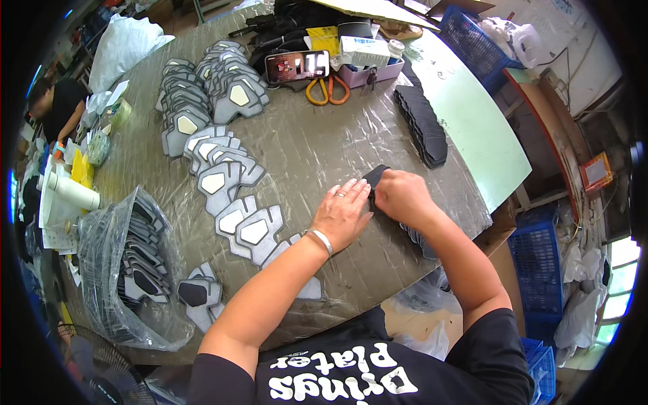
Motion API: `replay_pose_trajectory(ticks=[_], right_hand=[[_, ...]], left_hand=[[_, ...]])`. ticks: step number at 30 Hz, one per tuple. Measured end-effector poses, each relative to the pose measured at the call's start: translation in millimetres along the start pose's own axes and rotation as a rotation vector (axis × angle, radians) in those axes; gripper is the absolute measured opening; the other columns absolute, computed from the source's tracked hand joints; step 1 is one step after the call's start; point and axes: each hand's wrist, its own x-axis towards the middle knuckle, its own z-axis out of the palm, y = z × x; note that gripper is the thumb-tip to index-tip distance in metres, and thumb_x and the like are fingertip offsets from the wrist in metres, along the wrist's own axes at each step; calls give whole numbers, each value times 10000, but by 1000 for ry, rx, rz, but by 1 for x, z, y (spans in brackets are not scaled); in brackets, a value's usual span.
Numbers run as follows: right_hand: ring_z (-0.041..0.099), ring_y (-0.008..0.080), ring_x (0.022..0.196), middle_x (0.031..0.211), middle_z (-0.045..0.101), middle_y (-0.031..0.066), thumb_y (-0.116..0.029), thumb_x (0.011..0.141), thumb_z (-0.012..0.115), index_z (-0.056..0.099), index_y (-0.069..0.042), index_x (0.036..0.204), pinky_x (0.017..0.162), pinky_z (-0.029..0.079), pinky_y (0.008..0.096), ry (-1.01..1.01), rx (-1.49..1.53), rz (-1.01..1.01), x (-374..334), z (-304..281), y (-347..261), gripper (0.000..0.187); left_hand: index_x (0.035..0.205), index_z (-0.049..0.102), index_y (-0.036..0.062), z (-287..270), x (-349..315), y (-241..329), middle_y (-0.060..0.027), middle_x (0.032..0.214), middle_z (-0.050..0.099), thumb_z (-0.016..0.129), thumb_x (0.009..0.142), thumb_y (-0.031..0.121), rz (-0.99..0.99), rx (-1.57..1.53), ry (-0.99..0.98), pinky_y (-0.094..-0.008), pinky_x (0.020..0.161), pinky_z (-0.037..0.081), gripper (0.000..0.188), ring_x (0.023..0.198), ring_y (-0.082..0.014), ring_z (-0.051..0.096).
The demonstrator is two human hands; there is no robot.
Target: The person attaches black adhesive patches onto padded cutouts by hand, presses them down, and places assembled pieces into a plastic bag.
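Note:
My left hand (343, 212) lies flat, fingers stretched out, with its fingertips at the edge of a small black cut piece (376, 175). Against the other side of that piece, my right hand (403, 196) is closed with its fingers curled down on it; the fingertips are hidden. A fanned stack of dark pieces (420, 241) lies partly under my right forearm. To the left of my hands, overlapping grey shaped pieces with white patches (214, 182) run in a line across the table. One grey piece with a black patch (193, 293) lies near my left forearm.
A long black stack (421, 126) lies at the right. At the back are a phone (298, 66), orange-handled scissors (328, 90) and a lilac box (369, 74). A clear plastic bag (101, 270) of grey pieces stands left, a fan (108, 368) below it. Another person (66, 108) sits far left.

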Motion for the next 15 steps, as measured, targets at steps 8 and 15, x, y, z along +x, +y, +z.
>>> replay_pose_trajectory(ticks=[8, 15], right_hand=[[615, 113, 736, 846, 663, 49, -141, 885, 654, 689, -9, 866, 658, 556, 276, 747, 1390, 768, -9, -15, 75, 138], [670, 245, 741, 852, 685, 124, 55, 707, 732, 659, -28, 821, 651, 527, 301, 826, 245, 14, -34, -24, -57, 158]], left_hand=[[1374, 494, 1, 4, 3, 2, -151, 1452, 479, 592, 923, 348, 4, 63, 13, -449, 1139, 303, 577, 1372, -294, 414], [1187, 567, 21, -45, -18, 50, -104, 1140, 611, 720, 891, 138, -350, -1018, 357, -276, 817, 527, 354, 1035, -140, 610]])
